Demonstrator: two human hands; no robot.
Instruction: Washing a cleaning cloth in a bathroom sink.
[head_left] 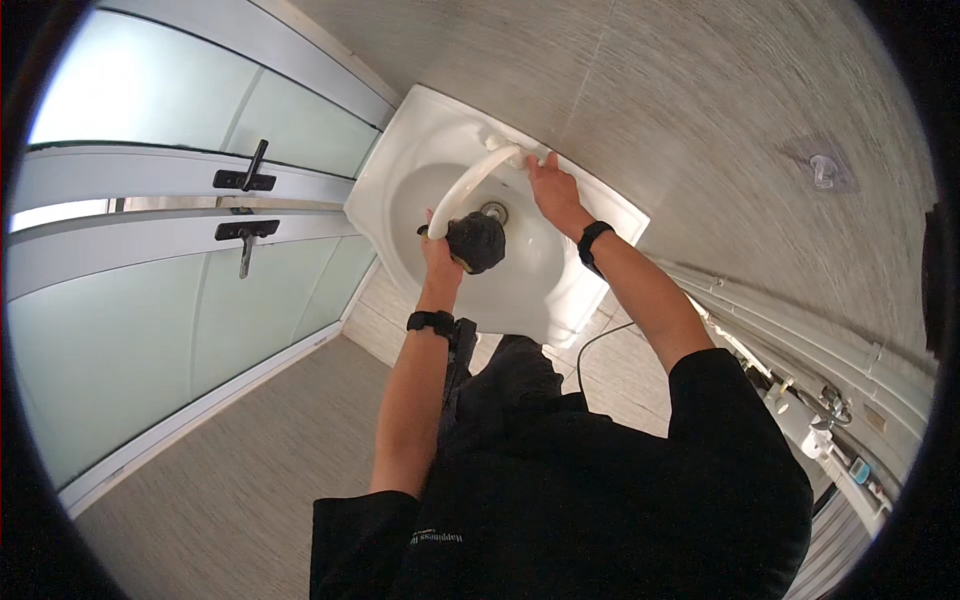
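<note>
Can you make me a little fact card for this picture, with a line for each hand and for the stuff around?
Left hand: holds a dark lump, kind unclear, over the sink
Right hand: fingers at the base of the faucet
Faucet: white, with a curved spout
Sink: white, with a round drain
Wrists: black bands on both
To the left: frosted glass doors with handles
Wall on the right: a hook
Water: can't tell
</note>
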